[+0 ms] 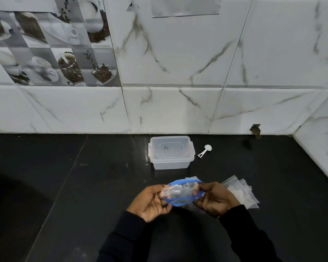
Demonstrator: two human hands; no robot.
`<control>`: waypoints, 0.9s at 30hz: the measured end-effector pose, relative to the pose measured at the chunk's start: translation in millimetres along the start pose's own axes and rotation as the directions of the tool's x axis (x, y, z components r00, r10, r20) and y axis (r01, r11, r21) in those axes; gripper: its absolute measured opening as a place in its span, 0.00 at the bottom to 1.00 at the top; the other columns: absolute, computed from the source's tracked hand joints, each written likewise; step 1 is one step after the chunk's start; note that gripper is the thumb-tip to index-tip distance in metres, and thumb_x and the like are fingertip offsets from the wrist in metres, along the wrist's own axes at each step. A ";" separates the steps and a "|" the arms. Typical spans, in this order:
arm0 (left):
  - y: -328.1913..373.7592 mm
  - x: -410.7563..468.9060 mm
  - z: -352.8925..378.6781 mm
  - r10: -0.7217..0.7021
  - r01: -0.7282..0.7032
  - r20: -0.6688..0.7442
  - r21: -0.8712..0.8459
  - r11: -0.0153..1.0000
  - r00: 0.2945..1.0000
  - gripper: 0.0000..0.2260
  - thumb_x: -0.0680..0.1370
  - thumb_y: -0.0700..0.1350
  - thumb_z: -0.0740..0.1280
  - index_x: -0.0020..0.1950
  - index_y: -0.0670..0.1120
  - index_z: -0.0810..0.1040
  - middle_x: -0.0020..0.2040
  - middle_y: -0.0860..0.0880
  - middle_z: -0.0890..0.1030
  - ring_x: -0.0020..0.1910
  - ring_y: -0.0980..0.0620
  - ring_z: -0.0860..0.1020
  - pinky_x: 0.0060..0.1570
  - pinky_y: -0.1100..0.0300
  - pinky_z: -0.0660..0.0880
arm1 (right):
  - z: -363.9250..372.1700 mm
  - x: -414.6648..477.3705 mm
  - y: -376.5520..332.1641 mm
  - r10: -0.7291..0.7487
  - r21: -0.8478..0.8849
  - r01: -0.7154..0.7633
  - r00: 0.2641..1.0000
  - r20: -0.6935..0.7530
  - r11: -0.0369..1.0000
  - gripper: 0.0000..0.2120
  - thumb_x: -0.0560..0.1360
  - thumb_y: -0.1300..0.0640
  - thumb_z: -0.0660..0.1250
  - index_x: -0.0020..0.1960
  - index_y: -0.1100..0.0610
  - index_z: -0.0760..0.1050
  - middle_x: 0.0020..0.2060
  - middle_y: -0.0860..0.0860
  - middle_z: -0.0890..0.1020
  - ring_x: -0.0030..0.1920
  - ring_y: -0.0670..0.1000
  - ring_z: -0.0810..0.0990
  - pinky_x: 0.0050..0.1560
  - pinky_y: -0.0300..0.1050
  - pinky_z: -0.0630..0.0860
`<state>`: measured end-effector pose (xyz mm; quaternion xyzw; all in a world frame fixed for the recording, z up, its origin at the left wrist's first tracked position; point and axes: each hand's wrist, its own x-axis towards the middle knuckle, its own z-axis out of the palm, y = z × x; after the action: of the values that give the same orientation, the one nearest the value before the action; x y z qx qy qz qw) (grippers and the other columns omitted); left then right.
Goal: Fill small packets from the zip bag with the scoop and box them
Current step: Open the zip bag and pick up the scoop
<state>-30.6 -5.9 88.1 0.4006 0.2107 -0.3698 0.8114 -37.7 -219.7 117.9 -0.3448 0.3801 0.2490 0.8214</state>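
Observation:
A clear zip bag (184,192) with a blue zip rim is held above the black counter, its mouth pulled open into an oval. My left hand (151,202) pinches its left end and my right hand (213,200) pinches its right end. Several small clear packets (240,193) lie in a loose pile just right of my right hand. A clear plastic box (171,153) with its lid clipped on stands farther back, near the wall. A small white scoop (205,151) lies on the counter right of the box.
The black counter (83,186) meets a white marble-tiled wall (178,106) at the back and another wall at the right. A small hole shows in the wall's base at the back right.

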 end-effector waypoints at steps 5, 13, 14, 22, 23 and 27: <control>1.6 2.8 4.2 0.049 -0.035 0.062 -0.220 0.975 0.997 0.18 0.76 0.42 0.61 0.57 0.30 0.79 0.53 0.32 0.81 0.48 0.37 0.82 0.53 0.45 0.78 | -6.1 2.8 11.0 -0.014 0.002 0.014 0.976 0.218 1.000 0.19 0.76 0.66 0.58 0.64 0.72 0.74 0.64 0.68 0.76 0.59 0.65 0.78 0.64 0.59 0.75; -7.5 6.4 5.3 0.239 -0.214 0.202 -0.136 0.967 0.950 0.20 0.72 0.32 0.69 0.63 0.33 0.73 0.63 0.28 0.75 0.60 0.33 0.77 0.60 0.40 0.76 | -6.1 3.3 9.4 -0.212 0.103 0.192 0.947 0.242 0.976 0.13 0.74 0.65 0.61 0.56 0.66 0.78 0.46 0.65 0.83 0.40 0.62 0.85 0.36 0.51 0.84; -8.0 8.5 7.1 0.267 -0.257 0.148 -0.084 0.963 0.952 0.21 0.68 0.29 0.69 0.60 0.38 0.73 0.61 0.29 0.76 0.57 0.34 0.78 0.55 0.41 0.79 | -6.6 5.2 9.2 -0.225 0.074 0.212 0.934 0.277 0.974 0.16 0.75 0.67 0.61 0.61 0.65 0.76 0.50 0.65 0.82 0.44 0.62 0.85 0.40 0.52 0.84; -7.3 16.5 9.3 0.689 -0.507 -0.201 0.542 0.670 0.696 0.11 0.73 0.28 0.65 0.44 0.43 0.74 0.36 0.46 0.76 0.33 0.53 0.75 0.31 0.63 0.74 | -2.4 10.6 -1.1 -0.184 -0.314 0.253 0.954 0.235 0.915 0.23 0.70 0.74 0.66 0.65 0.66 0.75 0.59 0.64 0.81 0.55 0.62 0.79 0.50 0.52 0.82; -6.4 16.3 8.8 0.705 -0.489 -0.193 0.596 0.637 0.683 0.10 0.73 0.29 0.65 0.43 0.44 0.74 0.36 0.45 0.77 0.34 0.52 0.76 0.33 0.61 0.75 | -1.5 9.7 -2.9 -0.175 -0.309 0.234 0.963 0.206 0.922 0.22 0.71 0.72 0.65 0.64 0.64 0.76 0.59 0.64 0.81 0.55 0.61 0.79 0.48 0.51 0.82; -2.0 8.0 1.6 0.715 -0.421 -0.044 0.783 0.458 0.698 0.12 0.70 0.32 0.65 0.43 0.49 0.71 0.41 0.47 0.73 0.40 0.52 0.73 0.39 0.58 0.73 | -6.5 12.6 -9.2 -0.128 -0.146 0.143 0.986 0.106 0.979 0.19 0.72 0.70 0.61 0.61 0.61 0.76 0.52 0.62 0.81 0.54 0.63 0.79 0.54 0.55 0.76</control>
<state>-26.9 -11.4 82.9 0.7938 0.0454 -0.0395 0.6051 -27.1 -228.6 108.3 -0.4197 0.2953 0.2371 0.8249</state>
